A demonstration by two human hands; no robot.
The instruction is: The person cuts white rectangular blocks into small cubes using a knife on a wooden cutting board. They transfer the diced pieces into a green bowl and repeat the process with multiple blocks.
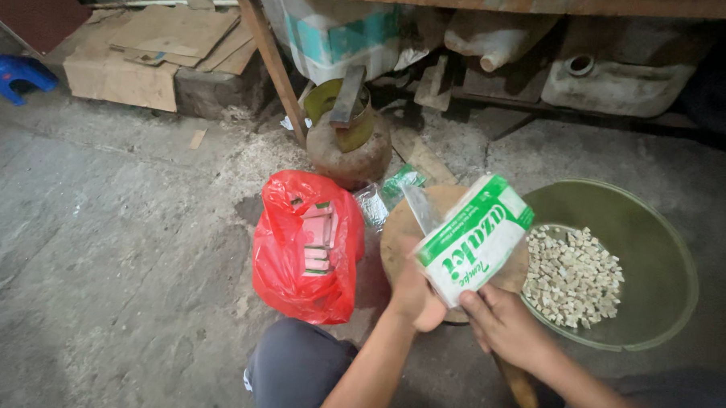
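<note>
The left hand (414,297) is closed around the lower end of a white and green plastic-wrapped rectangular block (473,239), thumb and fingers gripping its near corner. The right hand (506,324) is closed too, fingers curled against the underside of the same block; a wooden handle (518,383) runs back from under this hand toward the wrist, so it seems to hold a knife, whose grey blade (419,207) shows beyond the block. Whether the blade touches the wrapper cannot be told.

The block is tilted, lifted just above a round wooden chopping board (396,233) that lies on the concrete floor. Taking that board as the landmark: just right of it, touching or nearly so, sits a wide, shallow green plastic basin (658,263) with a heap of small pale cubes (573,276) in its near-left part. Just left of the board slumps a red plastic bag (307,246), open at the top, with more white and green blocks inside. Behind the board, near it, stands a rusty round gas cylinder (349,151) with a yellow-green collar, and a crumpled clear and green wrapper (387,195) lies between cylinder and board. Farther behind, under a wooden bench, are white jerrycans (617,80). Well off to the far left lie flattened cardboard sheets (155,52) and a blue plastic stool (12,75). The person's dark-clothed knee (297,371) is on the near side of the board.
</note>
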